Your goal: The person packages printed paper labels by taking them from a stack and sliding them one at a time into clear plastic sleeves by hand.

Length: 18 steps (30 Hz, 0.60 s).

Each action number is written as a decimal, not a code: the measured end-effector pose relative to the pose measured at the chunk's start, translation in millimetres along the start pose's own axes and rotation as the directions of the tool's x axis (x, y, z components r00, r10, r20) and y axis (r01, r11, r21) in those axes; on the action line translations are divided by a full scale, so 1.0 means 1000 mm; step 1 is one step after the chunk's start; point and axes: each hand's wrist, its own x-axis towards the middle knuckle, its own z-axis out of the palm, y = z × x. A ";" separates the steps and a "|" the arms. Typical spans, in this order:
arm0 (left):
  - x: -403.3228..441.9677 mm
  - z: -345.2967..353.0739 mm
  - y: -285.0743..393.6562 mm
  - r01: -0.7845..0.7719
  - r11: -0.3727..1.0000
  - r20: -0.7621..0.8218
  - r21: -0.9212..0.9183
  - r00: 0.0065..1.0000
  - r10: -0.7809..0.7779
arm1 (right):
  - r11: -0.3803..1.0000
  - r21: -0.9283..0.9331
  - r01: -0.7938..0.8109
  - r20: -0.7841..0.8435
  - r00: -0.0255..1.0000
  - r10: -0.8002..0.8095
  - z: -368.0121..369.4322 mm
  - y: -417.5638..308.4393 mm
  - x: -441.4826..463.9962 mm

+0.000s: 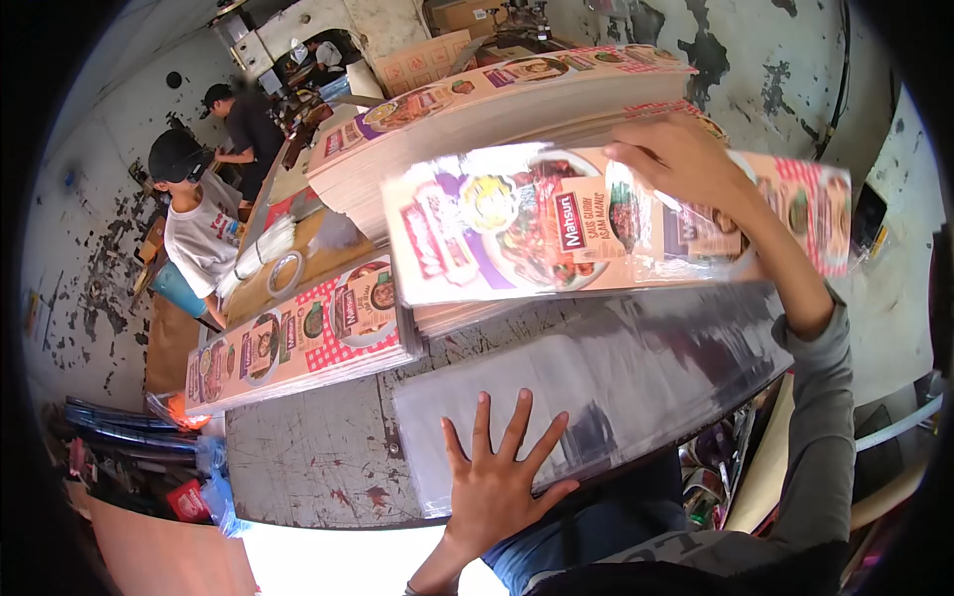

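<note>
My left hand (507, 477) lies flat with fingers spread on a stack of clear plastic sleeves (646, 368) at the table's front edge. My right hand (686, 164) grips the upper edge of a long, glossy printed sheet (527, 238) with food pictures and red checks. This sheet is tilted and slightly blurred, raised above the back of the sleeves. Whether it is inside a plastic sleeve, I cannot tell. To its left lies a stack of similar printed sheets (298, 338). A taller stack (487, 94) stands behind it, partly hidden.
The worn grey table (308, 457) carries the stacks. Farther left, a roll of tape (285, 274) and a bundle of white strips (263, 248) lie on a brown surface. Two people in black caps (204, 214) are at the left, and another person is farther back.
</note>
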 end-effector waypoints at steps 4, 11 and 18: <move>-0.001 0.000 0.001 0.008 1.000 -0.020 -0.009 1.000 -0.009 | 0.996 0.064 0.061 0.176 0.982 -0.072 0.058 0.052 0.026; -0.004 0.003 0.000 0.027 0.999 -0.040 -0.031 0.999 -0.028 | 0.964 0.266 0.021 0.334 0.936 -0.112 0.125 0.072 0.045; -0.007 0.004 -0.005 0.028 0.999 -0.042 -0.040 0.999 -0.030 | 0.964 0.227 0.134 -0.049 0.991 -0.126 0.088 0.026 -0.014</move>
